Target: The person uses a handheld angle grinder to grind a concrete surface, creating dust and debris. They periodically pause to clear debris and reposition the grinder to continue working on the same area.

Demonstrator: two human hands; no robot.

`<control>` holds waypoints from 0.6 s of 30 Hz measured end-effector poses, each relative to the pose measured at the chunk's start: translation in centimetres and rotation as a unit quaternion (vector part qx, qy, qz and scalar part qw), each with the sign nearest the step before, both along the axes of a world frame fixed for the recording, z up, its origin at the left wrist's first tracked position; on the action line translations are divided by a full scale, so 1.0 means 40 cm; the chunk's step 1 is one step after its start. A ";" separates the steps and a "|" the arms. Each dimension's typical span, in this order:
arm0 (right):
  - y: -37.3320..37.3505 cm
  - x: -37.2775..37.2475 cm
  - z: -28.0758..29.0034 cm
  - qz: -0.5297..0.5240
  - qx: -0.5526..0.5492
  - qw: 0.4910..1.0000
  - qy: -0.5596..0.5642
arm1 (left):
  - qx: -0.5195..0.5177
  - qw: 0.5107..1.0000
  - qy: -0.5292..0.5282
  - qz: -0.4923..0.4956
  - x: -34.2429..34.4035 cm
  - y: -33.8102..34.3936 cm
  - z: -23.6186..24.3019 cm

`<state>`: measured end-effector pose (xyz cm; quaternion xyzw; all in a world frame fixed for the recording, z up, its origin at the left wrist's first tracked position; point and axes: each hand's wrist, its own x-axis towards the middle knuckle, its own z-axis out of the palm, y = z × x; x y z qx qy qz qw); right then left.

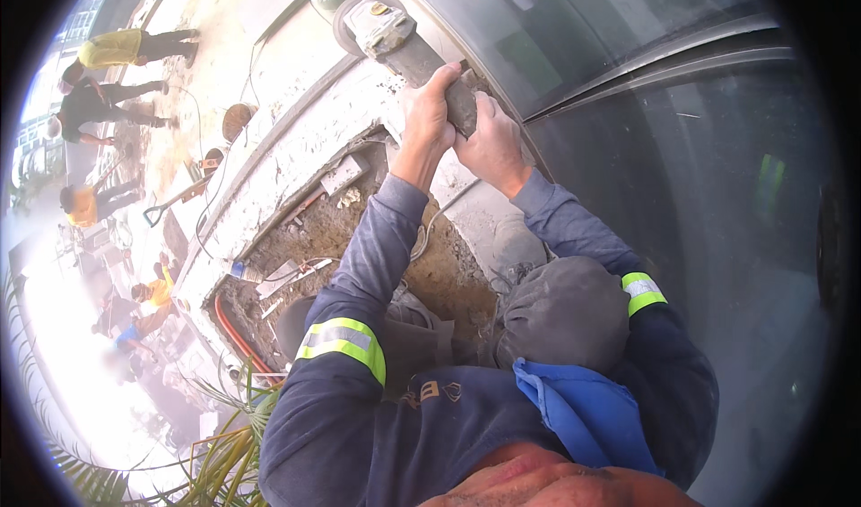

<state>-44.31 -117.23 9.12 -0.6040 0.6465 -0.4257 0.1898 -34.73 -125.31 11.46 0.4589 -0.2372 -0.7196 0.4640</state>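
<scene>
Both hands are wrapped round the dusty body of an angle grinder [421, 59], stretched out at the upper middle. My left hand [427, 117] grips its left side, with the thumb laid along the top. My right hand [491, 139] closes round the rear of the body from the right. The grinder's metal head and round disc [345, 25] point to the upper left, over a pale concrete ledge [359, 95]. Whether the disc touches the ledge, I cannot tell.
Below the ledge lies a dirt pit [314, 225] with rubble, cables and an orange pipe [240, 335]. Dark glass panels [664, 166] rise at the right. Several people work at the left, near a shovel [175, 198]. Palm leaves [224, 453] reach in at the lower left.
</scene>
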 end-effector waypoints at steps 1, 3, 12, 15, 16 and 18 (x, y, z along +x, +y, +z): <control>0.007 -0.003 0.003 0.010 -0.006 1.000 -0.023 | -0.005 1.000 0.005 -0.026 0.009 0.005 -0.003; 0.014 -0.014 0.018 0.026 -0.020 0.997 -0.071 | -0.030 0.996 0.035 -0.073 0.031 -0.005 -0.027; -0.032 0.010 0.021 0.233 0.244 0.797 -0.500 | -0.087 0.930 0.254 -0.252 0.136 -0.065 -0.115; -0.053 0.029 -0.062 0.106 0.190 0.926 -0.308 | -0.022 0.981 0.086 -0.175 0.144 -0.068 -0.155; -0.065 0.035 -0.059 0.054 0.167 0.957 -0.230 | -0.026 0.983 0.014 -0.180 0.143 -0.082 -0.184; -0.065 0.042 -0.063 0.047 0.195 0.963 -0.182 | -0.007 0.986 0.025 -0.165 0.146 -0.076 -0.227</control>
